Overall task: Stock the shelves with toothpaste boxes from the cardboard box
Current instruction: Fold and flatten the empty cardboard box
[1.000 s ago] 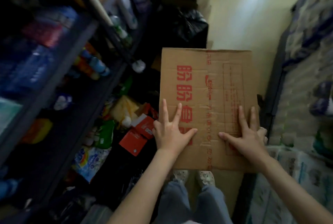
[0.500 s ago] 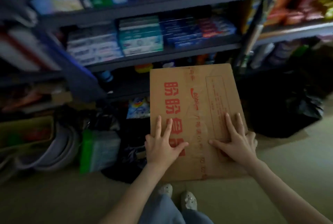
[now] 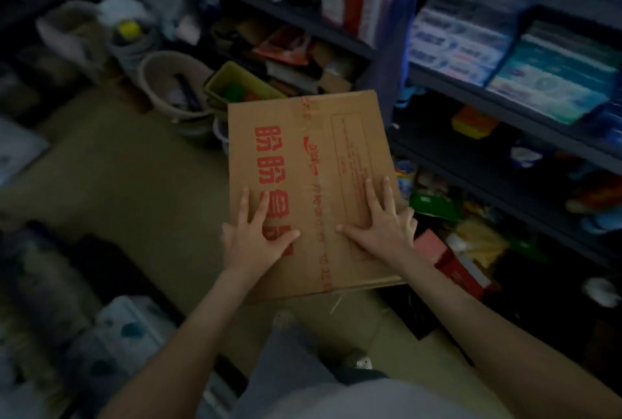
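1. A brown cardboard box with large red printed characters and a strip of red-lettered tape down its middle [image 3: 313, 162] sits in the centre of the view, in front of the person and over their pale grey trousers [image 3: 296, 358]. Its top face is closed
2. The left hand [image 3: 255, 236] lies flat on the near left part of the box top. Its fingers are straight and spread, and its thumb points inward across the red characters. Its outer side reaches the left edge of the box; whether any finger hooks over that edge I cannot tell
3. The right hand [image 3: 380, 226] lies flat on the near right part of the top, fingers straight and fanned, thumb pointing inward. Its outer fingers sit at the right edge of the box
4. The two hands are apart with the tape strip between them. Both press on the cardboard with open fingers and neither is curled round it
5. Dark metal shelving [image 3: 471, 95] stands to the right of the box. On it are stacked white-and-blue toothpaste boxes [image 3: 454, 45] and, just beside them, teal toothpaste boxes [image 3: 555, 82]
6. Beyond the far left corner of the box, a yellow-green plastic bin [image 3: 242, 82] and a round beige basin [image 3: 158, 71] stand on the beige floor [image 3: 117, 176]
7. A red carton [image 3: 461, 267] lies low down, near the right hand
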